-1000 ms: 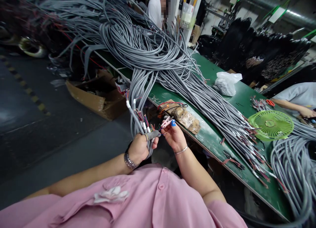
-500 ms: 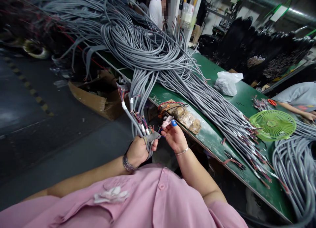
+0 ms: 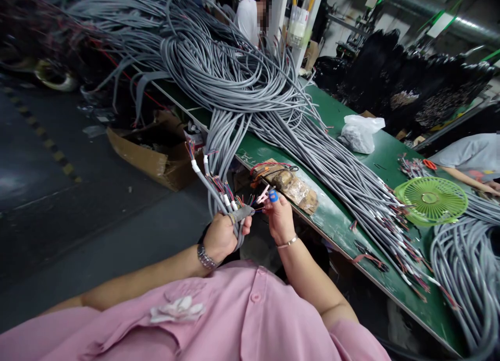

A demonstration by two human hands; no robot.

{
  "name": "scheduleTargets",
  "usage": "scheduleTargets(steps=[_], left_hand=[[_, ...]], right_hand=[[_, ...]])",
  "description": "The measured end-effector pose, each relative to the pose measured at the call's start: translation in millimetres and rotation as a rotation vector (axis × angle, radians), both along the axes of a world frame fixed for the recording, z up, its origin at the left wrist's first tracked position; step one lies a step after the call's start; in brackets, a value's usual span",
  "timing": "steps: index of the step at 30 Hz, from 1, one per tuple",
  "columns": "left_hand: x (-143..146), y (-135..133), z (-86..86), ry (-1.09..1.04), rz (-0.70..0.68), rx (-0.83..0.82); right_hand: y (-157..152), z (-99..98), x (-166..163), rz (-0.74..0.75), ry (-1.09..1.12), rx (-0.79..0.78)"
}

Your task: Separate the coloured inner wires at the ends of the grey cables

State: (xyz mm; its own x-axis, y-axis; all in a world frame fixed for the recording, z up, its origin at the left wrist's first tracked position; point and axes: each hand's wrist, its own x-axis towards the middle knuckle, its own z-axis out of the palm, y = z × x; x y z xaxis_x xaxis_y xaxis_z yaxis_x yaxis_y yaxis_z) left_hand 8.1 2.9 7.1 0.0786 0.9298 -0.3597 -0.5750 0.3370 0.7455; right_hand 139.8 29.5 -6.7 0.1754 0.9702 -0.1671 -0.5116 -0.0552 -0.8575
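Observation:
My left hand (image 3: 221,237) is closed around several grey cables (image 3: 213,197), and its thumb wears a grey wrap (image 3: 242,212). White bands (image 3: 226,200) ring the cable ends, where thin coloured wires (image 3: 222,185) fan out. Just right of them, my right hand (image 3: 280,220) pinches a small pink clip-like tool (image 3: 263,195) beside its thumb, which has a blue cover (image 3: 273,196). A few loose wires stretch from the left thumb toward the right fingertips. Whether those fingers touch the wires I cannot tell.
A large coil of grey cables (image 3: 234,74) lies on the green table (image 3: 332,103). A taped cardboard piece (image 3: 300,189), pliers (image 3: 371,254), a plastic bag (image 3: 361,133) and a green fan (image 3: 429,200) are there too. A cardboard box (image 3: 148,158) stands on the floor. A co-worker's arm (image 3: 464,176) is at right.
My right hand has turned slightly and shifted a little right, away from the left thumb. The pink tool now shows at another angle. My left hand keeps its hold on the cables.

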Motion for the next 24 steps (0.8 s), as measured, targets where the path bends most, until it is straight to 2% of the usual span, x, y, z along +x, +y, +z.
scheduleTargets(steps=[2, 4, 8, 11, 17, 21, 24], left_hand=[[-0.6, 0.4, -1.2, 0.001, 0.0, 0.002], [-0.6, 0.5, -2.7, 0.001, -0.001, 0.003], [1.2, 0.9, -4.8, -0.002, 0.006, -0.017], [2.6, 1.3, -5.5, 0.001, 0.007, -0.028], [3.3, 1.1, -5.7, 0.012, 0.006, -0.044], [0.7, -1.2, -7.3, 0.018, -0.009, -0.013], [-3.8, -4.0, -11.0, 0.027, -0.035, 0.021]], right_hand=[[0.5, -3.3, -0.2, -0.078, -0.152, 0.042], [1.8, -4.8, -0.4, -0.06, -0.173, 0.04], [5.9, -0.5, -2.1, 0.132, 0.066, -0.04], [8.6, 4.1, -4.2, 0.124, 0.184, -0.062], [9.3, 4.4, -8.2, 0.086, 0.24, -0.058], [5.9, 1.0, -4.7, 0.14, 0.277, -0.092], [1.0, -2.0, 5.6, 0.243, 0.274, -0.151]])
